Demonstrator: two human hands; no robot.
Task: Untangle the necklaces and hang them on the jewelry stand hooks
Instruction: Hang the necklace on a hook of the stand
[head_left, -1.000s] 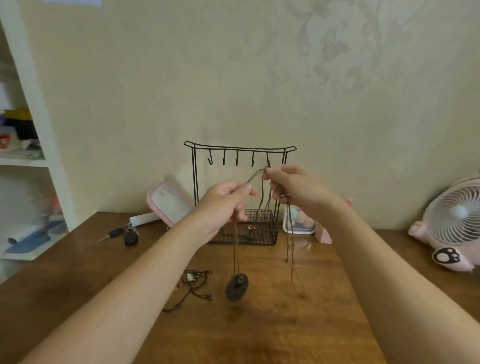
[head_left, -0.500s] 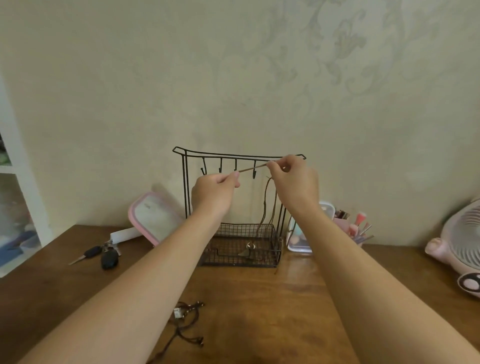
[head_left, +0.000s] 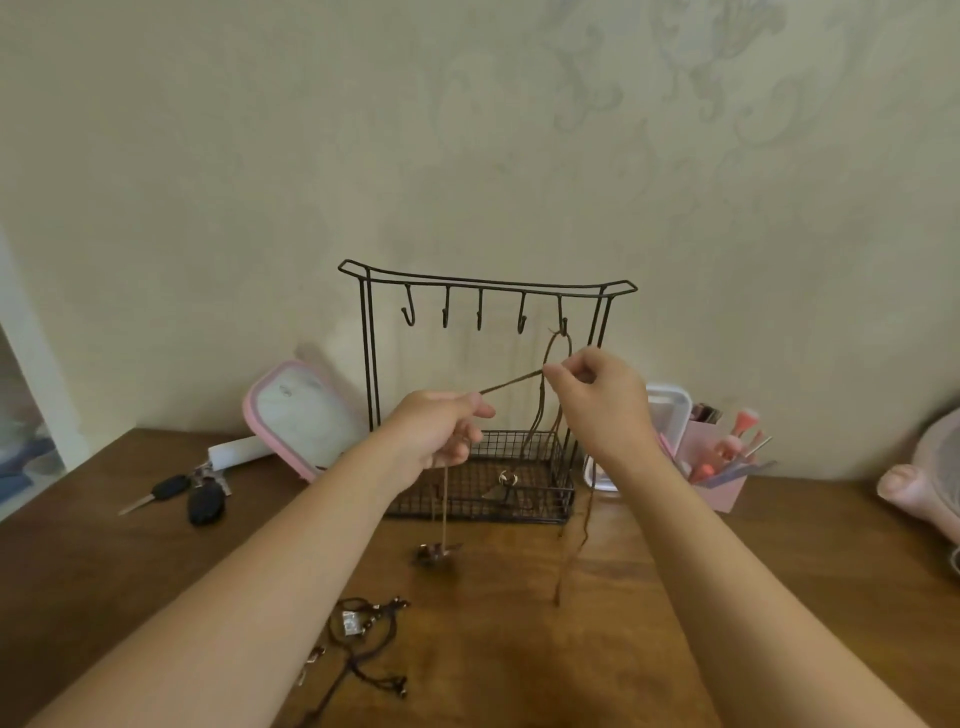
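1. The left hand's (head_left: 441, 434) fingers (head_left: 470, 413) curl round the brown cord necklace (head_left: 511, 384). The right hand's (head_left: 597, 405) fingers (head_left: 558, 373) pinch it at frame centre, and the span between them is taut.
2. Its loose tail (head_left: 571, 561) trails beside the hung cord (head_left: 539, 415) on the rightmost hook (head_left: 562, 325) of the jewelry stand (head_left: 369, 364). Lifting carelessly could retangle them.
3. The pendant (head_left: 434, 552) is blurred. I cannot tell whether it touches the counter (head_left: 519, 649).

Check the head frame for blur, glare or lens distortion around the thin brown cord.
Head view: soft warm light, no hard shadows or glare; the dark pendant dangling below the left hand is smeared, while the thin brown cord running to the right hand and the black wire jewelry stand read reasonably sharp; wide-angle stretch enlarges both forearms toward the bottom corners.
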